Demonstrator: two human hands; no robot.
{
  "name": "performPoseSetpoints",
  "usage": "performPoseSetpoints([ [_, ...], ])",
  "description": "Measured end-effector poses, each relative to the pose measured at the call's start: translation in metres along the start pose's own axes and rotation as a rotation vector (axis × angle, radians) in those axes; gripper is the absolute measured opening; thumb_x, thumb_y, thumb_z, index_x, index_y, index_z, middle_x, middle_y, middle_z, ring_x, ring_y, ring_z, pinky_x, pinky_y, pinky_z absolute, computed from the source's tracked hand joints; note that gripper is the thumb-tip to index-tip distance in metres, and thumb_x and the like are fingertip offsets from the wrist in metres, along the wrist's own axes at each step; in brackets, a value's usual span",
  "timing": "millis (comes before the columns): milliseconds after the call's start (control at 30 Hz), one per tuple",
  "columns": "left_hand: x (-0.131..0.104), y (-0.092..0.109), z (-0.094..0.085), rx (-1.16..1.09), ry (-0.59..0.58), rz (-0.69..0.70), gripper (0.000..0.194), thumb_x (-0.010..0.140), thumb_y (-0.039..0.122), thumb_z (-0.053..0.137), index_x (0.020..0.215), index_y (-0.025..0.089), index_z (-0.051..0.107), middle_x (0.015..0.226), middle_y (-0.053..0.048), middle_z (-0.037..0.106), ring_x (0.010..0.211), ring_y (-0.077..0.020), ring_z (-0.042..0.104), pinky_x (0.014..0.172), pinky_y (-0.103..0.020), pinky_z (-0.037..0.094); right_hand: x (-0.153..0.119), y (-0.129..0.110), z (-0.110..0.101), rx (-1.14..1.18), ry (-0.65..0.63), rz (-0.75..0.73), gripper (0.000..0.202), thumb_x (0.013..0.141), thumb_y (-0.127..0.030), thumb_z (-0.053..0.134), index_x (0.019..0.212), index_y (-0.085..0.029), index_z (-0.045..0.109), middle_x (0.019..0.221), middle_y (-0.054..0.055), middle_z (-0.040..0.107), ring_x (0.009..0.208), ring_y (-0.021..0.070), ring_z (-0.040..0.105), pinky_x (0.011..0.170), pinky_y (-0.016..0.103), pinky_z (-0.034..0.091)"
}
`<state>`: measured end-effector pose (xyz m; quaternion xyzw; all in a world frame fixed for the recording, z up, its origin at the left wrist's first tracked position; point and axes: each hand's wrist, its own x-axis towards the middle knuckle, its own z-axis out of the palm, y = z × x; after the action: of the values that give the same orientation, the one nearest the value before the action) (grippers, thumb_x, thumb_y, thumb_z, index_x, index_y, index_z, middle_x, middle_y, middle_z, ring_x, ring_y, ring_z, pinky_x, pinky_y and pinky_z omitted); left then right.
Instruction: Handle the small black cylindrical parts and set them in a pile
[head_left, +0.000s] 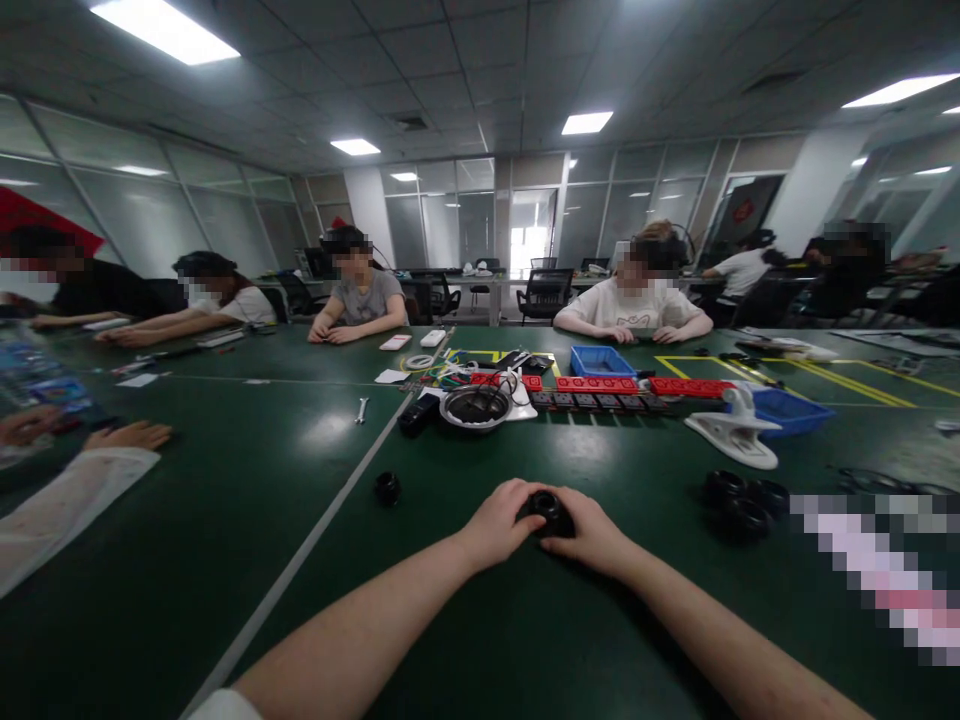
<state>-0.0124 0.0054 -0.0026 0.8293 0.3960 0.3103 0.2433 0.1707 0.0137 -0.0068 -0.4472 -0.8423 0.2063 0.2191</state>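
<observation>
Both hands meet around a round black part with a hole in its top, which rests on or just above the green table. My left hand [504, 524] wraps its left side, thumb against the front. From the right, my right hand [592, 532] closes on the same black part [547, 506]. Another black part [388, 488] sits apart to the left. Several similar black parts [739, 502] are grouped on the right.
Mid-table lie a metal dish [476, 408], cables, red strips [596, 385], a blue tray [600, 361], a white clamp [739, 430] and another blue tray [787, 410]. A wrench [361, 411] lies left. A person's sleeved arm [82, 490] reaches in at far left; people sit opposite.
</observation>
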Motion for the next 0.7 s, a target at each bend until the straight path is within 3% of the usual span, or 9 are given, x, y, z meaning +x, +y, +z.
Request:
performPoseSetpoints([
  [167,-0.003,0.000,-0.003,0.032,-0.036,0.027,0.036,0.079,0.020,0.057,0.115,0.020,0.049,0.098,-0.002,0.055,0.084,-0.0157,0.053,0.078,-0.026,0.043,0.003,0.013,-0.006,0.087,-0.104,-0.032,0.025,0.063,-0.022,0.067,0.086,-0.017,0.059,0.081,0.000,0.062,0.074,0.0178,0.057,0.064,0.027,0.043],
  [267,-0.005,0.002,0.003,0.069,0.018,-0.012,0.034,0.076,0.024,0.061,0.109,0.020,0.052,0.091,-0.002,0.054,0.078,-0.0163,0.053,0.073,-0.027,0.044,0.002,0.011,0.001,0.069,-0.046,0.026,0.024,0.062,-0.027,0.068,0.080,-0.017,0.055,0.071,-0.001,0.059,0.065,0.0166,0.055,0.055,0.025,0.040],
  [367,-0.007,0.003,0.010,0.106,0.110,-0.064,0.031,0.074,0.029,0.063,0.101,0.017,0.053,0.091,-0.004,0.052,0.084,-0.0205,0.051,0.076,-0.033,0.042,0.000,0.006,0.011,0.004,0.060,0.087,0.029,0.060,-0.035,0.070,0.074,-0.017,0.052,0.068,0.001,0.055,0.064,0.0183,0.051,0.055,0.027,0.036],
  [533,-0.010,0.003,0.013,0.127,0.162,-0.046,0.035,0.072,0.030,0.065,0.102,0.019,0.050,0.096,-0.004,0.052,0.094,-0.0226,0.048,0.084,-0.036,0.039,-0.003,0.002,0.016,-0.015,0.104,0.054,0.035,0.064,-0.034,0.067,0.092,-0.017,0.054,0.089,0.007,0.059,0.083,0.0238,0.053,0.072,0.035,0.037],
  [633,-0.009,0.003,0.011,0.131,0.175,-0.028,0.043,0.070,0.032,0.067,0.107,0.019,0.049,0.099,-0.005,0.051,0.097,-0.0235,0.047,0.086,-0.038,0.038,-0.002,0.005,0.010,0.042,0.043,-0.003,0.044,0.066,-0.031,0.066,0.105,-0.018,0.052,0.101,0.008,0.058,0.092,0.0237,0.052,0.079,0.036,0.037],
  [700,-0.008,0.003,0.010,0.123,0.166,-0.013,0.039,0.072,0.030,0.065,0.106,0.018,0.051,0.099,-0.005,0.052,0.097,-0.0228,0.047,0.086,-0.037,0.038,0.000,0.008,0.006,0.089,-0.022,-0.025,0.038,0.066,-0.029,0.065,0.101,-0.017,0.055,0.096,0.006,0.061,0.087,0.0224,0.055,0.076,0.034,0.040],
])
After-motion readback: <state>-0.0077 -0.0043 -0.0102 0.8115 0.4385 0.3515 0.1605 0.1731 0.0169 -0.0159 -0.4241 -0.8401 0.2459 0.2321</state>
